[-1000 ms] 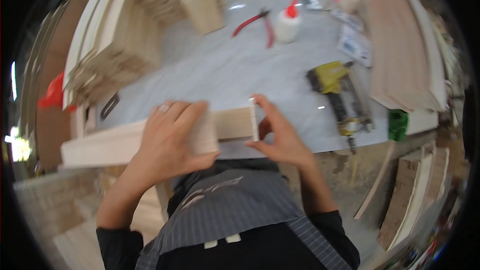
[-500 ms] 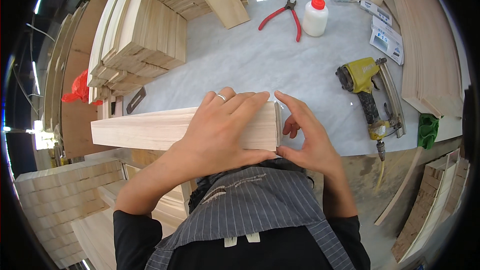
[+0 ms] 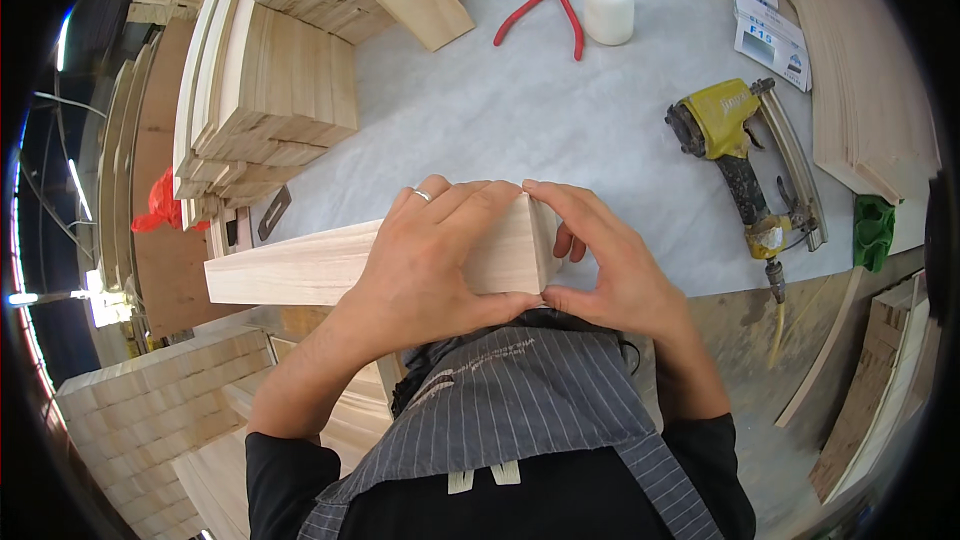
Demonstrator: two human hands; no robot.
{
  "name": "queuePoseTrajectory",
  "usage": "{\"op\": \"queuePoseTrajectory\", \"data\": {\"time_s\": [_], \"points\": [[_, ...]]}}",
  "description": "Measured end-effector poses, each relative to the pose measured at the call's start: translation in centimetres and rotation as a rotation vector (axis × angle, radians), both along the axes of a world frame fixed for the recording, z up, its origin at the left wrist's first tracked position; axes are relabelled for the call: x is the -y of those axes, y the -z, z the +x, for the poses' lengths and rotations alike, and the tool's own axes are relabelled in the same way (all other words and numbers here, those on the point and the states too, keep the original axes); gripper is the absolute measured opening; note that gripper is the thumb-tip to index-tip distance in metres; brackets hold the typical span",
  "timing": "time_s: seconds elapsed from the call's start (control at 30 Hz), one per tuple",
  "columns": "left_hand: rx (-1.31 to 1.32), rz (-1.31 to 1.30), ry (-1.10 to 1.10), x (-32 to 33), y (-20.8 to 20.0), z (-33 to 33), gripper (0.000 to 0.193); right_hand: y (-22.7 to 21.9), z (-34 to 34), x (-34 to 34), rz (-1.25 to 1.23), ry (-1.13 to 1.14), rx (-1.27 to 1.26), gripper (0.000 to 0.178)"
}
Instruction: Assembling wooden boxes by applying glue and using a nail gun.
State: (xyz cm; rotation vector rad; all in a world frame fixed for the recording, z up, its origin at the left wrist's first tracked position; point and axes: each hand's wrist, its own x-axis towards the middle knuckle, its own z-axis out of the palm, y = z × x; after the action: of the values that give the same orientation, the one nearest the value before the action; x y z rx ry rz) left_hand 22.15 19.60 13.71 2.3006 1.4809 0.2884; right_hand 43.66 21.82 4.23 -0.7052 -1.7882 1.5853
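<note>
A long, pale wooden piece [image 3: 290,268] lies across the near edge of the table, its right end close to my body. Over its top my left hand [image 3: 425,255] is closed, fingers on the far side and thumb along the near side. What looks like a thin end board [image 3: 543,240] sits flush against the right end. My right hand [image 3: 625,270] spans that end, with the index fingertip at its far corner and the thumb at the near corner. Its other fingers curl beside the end face.
Stacked wooden boards [image 3: 290,70] stand at the left. Red-handled cutters [image 3: 540,15] and a white glue bottle [image 3: 609,15] are at the back. To the right lie a yellow nail gun [image 3: 735,130] with a hose, small boxes [image 3: 770,40], a green cloth [image 3: 874,230] and long boards [image 3: 860,70].
The wooden piece's right end has turned slightly, showing more of its end face. Both hands keep their hold on it. The whole view has shifted a little.
</note>
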Motion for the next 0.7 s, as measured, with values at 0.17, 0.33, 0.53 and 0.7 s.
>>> {"op": "queuePoseTrajectory", "data": {"time_s": [0.17,0.33,0.53,0.7], "points": [[0.021,-0.023,-0.011,0.04,0.30,0.00,0.080,0.02,0.20,-0.14,0.001,0.008,-0.006,0.087],[0.029,0.005,-0.016,0.14,0.50,0.13,0.082,0.32,0.16,-0.09,0.012,0.021,-0.024,0.087],[0.043,-0.018,-0.017,0.15,0.55,-0.08,0.084,0.28,-0.01,-0.18,0.009,0.012,-0.009,0.088],[0.030,-0.021,-0.021,0.29,0.54,0.10,0.084,0.09,0.06,-0.21,0.014,0.007,0.008,0.088]]}}
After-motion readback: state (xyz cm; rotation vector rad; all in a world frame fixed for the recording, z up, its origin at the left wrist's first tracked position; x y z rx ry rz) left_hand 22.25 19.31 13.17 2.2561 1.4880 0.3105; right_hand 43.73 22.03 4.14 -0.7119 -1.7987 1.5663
